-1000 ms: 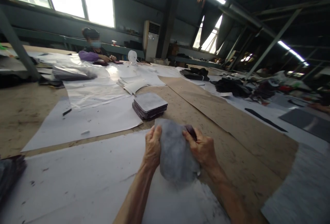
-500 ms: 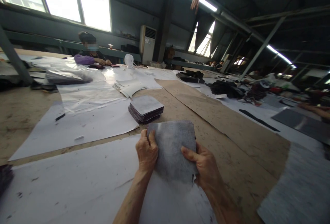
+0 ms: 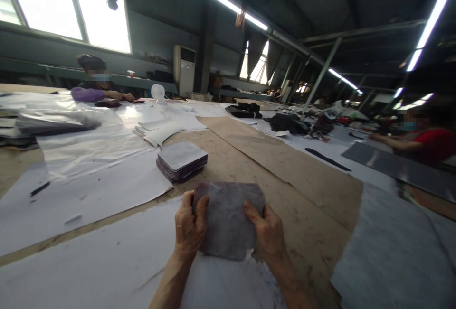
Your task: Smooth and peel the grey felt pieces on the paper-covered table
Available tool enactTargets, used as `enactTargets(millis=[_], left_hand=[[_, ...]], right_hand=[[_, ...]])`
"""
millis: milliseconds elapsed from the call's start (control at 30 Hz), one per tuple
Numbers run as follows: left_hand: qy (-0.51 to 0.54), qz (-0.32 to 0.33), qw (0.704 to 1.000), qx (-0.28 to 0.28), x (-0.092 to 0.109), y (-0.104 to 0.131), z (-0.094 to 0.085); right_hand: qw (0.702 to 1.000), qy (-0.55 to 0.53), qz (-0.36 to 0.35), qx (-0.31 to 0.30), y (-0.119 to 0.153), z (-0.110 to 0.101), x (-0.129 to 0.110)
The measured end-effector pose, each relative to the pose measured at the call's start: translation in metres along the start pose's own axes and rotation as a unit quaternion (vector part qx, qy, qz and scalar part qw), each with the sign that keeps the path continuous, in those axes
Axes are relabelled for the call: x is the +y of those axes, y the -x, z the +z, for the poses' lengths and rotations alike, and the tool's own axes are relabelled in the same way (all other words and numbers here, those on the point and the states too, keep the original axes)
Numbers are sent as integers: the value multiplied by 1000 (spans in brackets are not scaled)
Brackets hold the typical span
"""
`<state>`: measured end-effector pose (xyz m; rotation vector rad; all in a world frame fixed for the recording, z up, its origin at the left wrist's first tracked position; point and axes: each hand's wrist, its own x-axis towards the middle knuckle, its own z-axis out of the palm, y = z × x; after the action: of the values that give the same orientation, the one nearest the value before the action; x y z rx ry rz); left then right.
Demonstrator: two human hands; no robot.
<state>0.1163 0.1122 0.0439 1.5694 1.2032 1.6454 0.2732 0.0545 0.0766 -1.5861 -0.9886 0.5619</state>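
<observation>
Between my two hands is a stack of grey fabric pieces, roughly square, its top face turned toward me. My left hand grips its left edge, thumb on the face and fingers curled behind. At the right edge my right hand holds it the same way, the thumb pressed on the upper right part. A small pale scrap sticks out at the lower right corner. Just beyond my hands a neat pile of similar squares lies on the table, light grey on top with dark layered edges.
White paper sheets and brown board cover the table. Pale cut sheets and dark fabric heaps lie farther off. Grey felt is at right. One co-worker sits far left, another at right.
The stack has tilted and turned more level between my hands, and my right hand has shifted up its edge. My view has swung right, bringing the co-worker in red into sight.
</observation>
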Motion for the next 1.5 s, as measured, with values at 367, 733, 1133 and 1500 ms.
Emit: enactTargets(millis=[367,733,1133,1500], left_hand=[[178,-95,969,-142,4,1,2],[290,-218,911,-197,9,-1,3],[278,-123,935,-182,17,-5,-1],[227,-124,957,-135,14,-2,1]], right_hand=[[991,-78,-68,90,3,-7,13],[961,78,-238,120,19,-23,6],[997,-70,-31,32,10,-16,16],[995,-43,-79,-50,10,-29,1]])
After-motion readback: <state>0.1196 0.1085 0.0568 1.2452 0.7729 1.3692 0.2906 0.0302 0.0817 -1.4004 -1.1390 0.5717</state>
